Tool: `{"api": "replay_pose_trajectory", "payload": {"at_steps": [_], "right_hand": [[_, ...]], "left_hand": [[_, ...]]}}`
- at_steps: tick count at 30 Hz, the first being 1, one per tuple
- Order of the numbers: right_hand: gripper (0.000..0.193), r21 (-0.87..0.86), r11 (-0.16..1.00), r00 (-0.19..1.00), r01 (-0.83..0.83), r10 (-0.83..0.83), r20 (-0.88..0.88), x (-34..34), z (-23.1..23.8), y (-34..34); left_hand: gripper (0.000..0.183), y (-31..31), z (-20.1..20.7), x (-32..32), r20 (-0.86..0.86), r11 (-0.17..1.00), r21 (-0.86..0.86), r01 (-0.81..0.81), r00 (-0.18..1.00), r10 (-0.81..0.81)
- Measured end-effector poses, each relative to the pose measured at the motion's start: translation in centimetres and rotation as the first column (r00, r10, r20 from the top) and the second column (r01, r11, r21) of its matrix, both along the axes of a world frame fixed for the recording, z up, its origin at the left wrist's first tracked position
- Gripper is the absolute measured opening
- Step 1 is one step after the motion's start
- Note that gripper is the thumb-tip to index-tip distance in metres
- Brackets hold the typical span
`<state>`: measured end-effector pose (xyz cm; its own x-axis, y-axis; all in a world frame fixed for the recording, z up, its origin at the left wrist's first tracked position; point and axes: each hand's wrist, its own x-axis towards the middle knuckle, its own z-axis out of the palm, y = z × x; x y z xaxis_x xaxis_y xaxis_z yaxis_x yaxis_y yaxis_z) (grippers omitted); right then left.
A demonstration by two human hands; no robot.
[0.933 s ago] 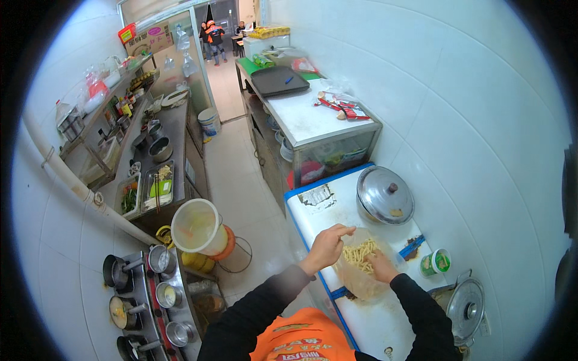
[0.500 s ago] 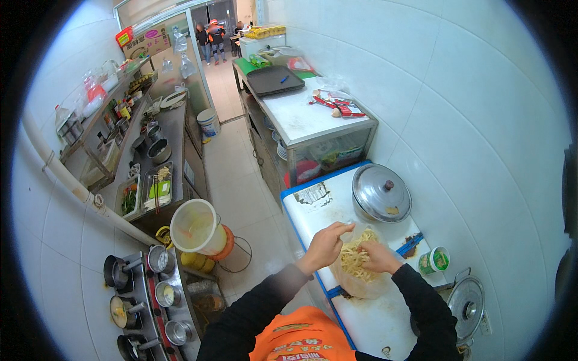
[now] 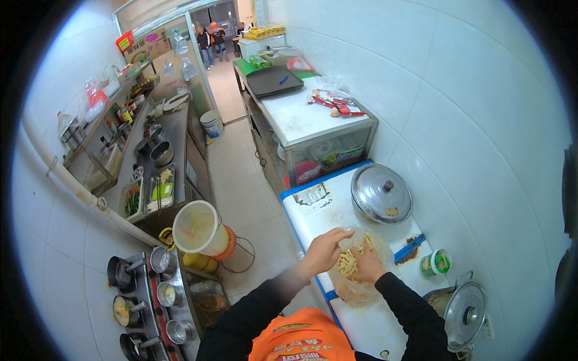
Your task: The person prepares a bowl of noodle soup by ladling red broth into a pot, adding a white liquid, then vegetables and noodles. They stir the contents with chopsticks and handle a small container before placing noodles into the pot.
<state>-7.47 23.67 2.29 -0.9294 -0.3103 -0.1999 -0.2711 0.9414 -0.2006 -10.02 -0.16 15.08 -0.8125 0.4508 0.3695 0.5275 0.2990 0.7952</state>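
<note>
A clear plastic bag [image 3: 356,293] stands open on the white lid with blue edging in front of me. Thick, pale yellow noodle-like strips [image 3: 347,263] fill it. My left hand [image 3: 325,251] is at the bag's left rim, its fingers closed on the plastic, with the fingertips partly hidden. Inside the mouth of the bag, my right hand [image 3: 368,266] has its fingers curled among the strips, and their tips are buried.
Beyond the bag sits a lidded metal pot [image 3: 382,194]. To the right are a green and white tub [image 3: 435,263] and another lidded pot [image 3: 466,313]. A pale bucket [image 3: 197,227] and a stove with several small pans [image 3: 122,274] are at left. People stand in the far doorway.
My right hand has shifted left and deeper into the strips. The left hand stays at the bag's rim, slightly lower. The view has tilted a little.
</note>
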Motion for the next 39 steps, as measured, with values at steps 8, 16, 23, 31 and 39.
{"api": "replay_pose_trajectory", "payload": {"at_steps": [8,16,23,31,39], "right_hand": [[0.081,-0.038,0.999,1.000,-0.008,0.007,-0.022,-0.2,-1.4,1.0],[0.056,-0.264,0.964,0.998,-0.009,0.023,0.050,-2.0,0.6,3.4],[0.054,-0.300,0.940,0.986,-0.161,0.168,-0.003,-2.9,5.6,2.5],[0.080,-0.309,0.951,1.000,0.009,-0.013,-0.011,-3.7,-0.3,0.8],[0.111,-0.212,0.974,0.981,-0.082,0.117,0.154,-2.8,2.6,4.7]], "left_hand": [[0.052,0.1,0.4,0.5,0.082,1.000,-0.019,-0.015,0.996,0.017],[0.049,0.6,1.2,0.2,0.082,1.000,-0.023,-0.011,0.997,0.013],[0.049,0.4,1.9,0.2,0.032,0.999,-0.029,-0.023,0.999,0.024],[0.051,0.4,2.3,0.6,0.024,0.999,-0.023,-0.033,0.999,0.034],[0.052,-0.3,1.8,0.7,0.054,0.998,-0.049,-0.025,0.998,0.027]]}}
